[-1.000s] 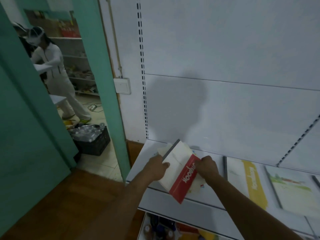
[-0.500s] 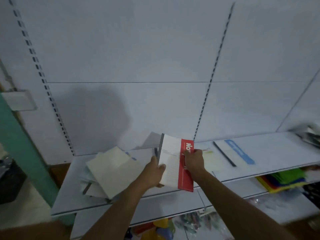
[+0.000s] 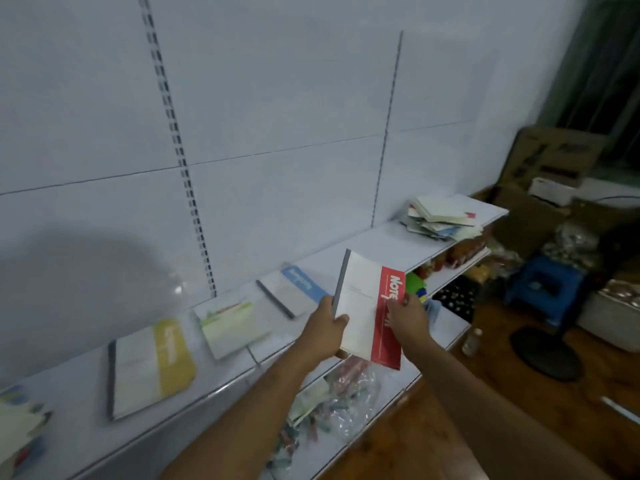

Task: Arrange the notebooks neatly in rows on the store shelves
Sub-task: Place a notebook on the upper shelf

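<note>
I hold a white notebook with a red band (image 3: pixel 363 299) upright in front of the white shelf (image 3: pixel 377 244). My left hand (image 3: pixel 325 327) grips its grey spine edge and my right hand (image 3: pixel 407 315) grips the red side. Three notebooks lie flat in a row on the shelf: one with a yellow band (image 3: pixel 150 365), one with a green picture (image 3: pixel 230 323), one with a blue band (image 3: pixel 294 289). A loose pile of notebooks (image 3: pixel 441 216) sits at the shelf's far right end. Another pile (image 3: pixel 17 434) shows at the left edge.
A lower shelf (image 3: pixel 367 427) holds clear bags of small items (image 3: pixel 332 396). On the wooden floor to the right stand a blue stool (image 3: pixel 543 289), a dark round fan base (image 3: pixel 547 355), a small bottle (image 3: pixel 472 341) and cardboard boxes (image 3: pixel 550 161).
My view has swung right along the shelf, away from the doorway. Both hands have carried the red-banded notebook rightward past the row of laid-out notebooks.
</note>
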Action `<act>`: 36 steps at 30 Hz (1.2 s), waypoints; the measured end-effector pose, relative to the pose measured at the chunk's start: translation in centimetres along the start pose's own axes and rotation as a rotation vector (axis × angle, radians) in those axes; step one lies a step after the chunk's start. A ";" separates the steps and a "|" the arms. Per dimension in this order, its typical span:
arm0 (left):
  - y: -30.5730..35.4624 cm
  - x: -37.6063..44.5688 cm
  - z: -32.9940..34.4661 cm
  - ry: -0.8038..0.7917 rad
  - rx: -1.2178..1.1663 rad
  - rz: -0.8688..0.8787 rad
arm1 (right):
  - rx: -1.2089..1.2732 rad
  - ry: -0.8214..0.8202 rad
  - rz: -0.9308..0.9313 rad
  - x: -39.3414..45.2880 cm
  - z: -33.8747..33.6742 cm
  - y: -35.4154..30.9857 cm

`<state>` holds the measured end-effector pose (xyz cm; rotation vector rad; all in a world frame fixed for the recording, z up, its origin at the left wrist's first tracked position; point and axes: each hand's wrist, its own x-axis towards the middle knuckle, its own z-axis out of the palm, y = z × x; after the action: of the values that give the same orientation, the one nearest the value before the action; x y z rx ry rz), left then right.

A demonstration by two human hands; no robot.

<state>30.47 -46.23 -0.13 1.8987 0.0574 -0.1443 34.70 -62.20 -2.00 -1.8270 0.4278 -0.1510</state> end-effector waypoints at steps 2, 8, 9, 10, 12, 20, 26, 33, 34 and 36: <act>1.7 2.0 4.7 -0.027 0.033 0.023 | 0.013 0.033 0.014 2.5 -4.4 0.8; 5.9 6.7 15.6 -0.092 0.001 0.044 | 0.035 0.103 0.081 9.0 -13.7 2.8; 6.4 7.5 16.8 -0.084 0.014 0.055 | 0.032 0.116 0.089 10.1 -14.7 3.1; 6.8 8.4 17.9 -0.078 0.022 0.068 | 0.027 0.130 0.092 11.2 -15.5 3.3; 7.3 10.5 19.7 -0.092 0.013 0.092 | 0.014 0.148 0.086 13.5 -16.7 3.9; 8.3 21.4 23.3 -0.174 -0.008 0.037 | -0.073 0.177 0.082 24.5 -17.4 3.8; 8.1 30.4 20.7 0.001 0.235 0.101 | -0.154 0.092 0.028 32.1 -13.6 0.4; 3.1 34.8 13.1 0.291 0.305 -0.090 | -0.234 -0.192 -0.136 37.4 -2.6 -0.8; 2.2 34.8 11.7 0.349 0.293 -0.135 | -0.255 -0.262 -0.154 37.9 -0.4 -0.9; 0.5 34.5 9.5 0.440 0.257 -0.203 | -0.304 -0.394 -0.191 38.3 3.1 -1.1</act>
<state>64.00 -56.48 -7.17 2.1484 0.5533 0.1381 71.31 -73.15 -6.26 -2.1351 -0.0045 0.1518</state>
